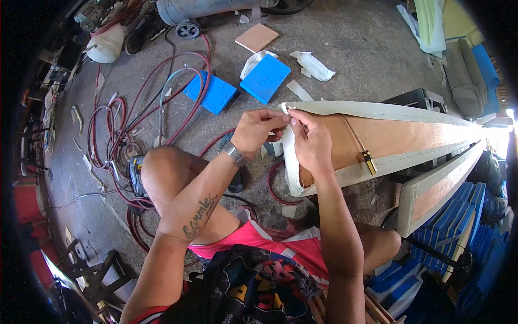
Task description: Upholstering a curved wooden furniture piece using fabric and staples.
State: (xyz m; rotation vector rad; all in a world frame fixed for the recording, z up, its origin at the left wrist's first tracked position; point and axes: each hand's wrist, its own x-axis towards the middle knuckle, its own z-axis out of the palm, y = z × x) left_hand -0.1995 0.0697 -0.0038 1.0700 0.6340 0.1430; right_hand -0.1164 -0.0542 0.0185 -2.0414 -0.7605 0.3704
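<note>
In front of me lies a long brown panel (404, 132) with white upholstery fabric (292, 164) folded over its edges. At its far-left corner my left hand (254, 131), wearing a metal watch, pinches the fabric with closed fingertips. My right hand (311, 144) meets it there, thumb and index finger closed on the same fabric corner, the palm over the panel. The fingers hide part of the fold. A screwdriver (368, 161) with a black and yellow handle rests on the panel, right of my right hand, its thin shaft pointing away from me.
Red hoses (110, 132) lie coiled on the concrete floor at left. Blue foam blocks (265, 77) and a brown board piece (257, 38) lie beyond the panel. A second covered panel (431, 197) and stacked blue pieces (450, 224) stand at right. A grey tank (205, 6) is at the back.
</note>
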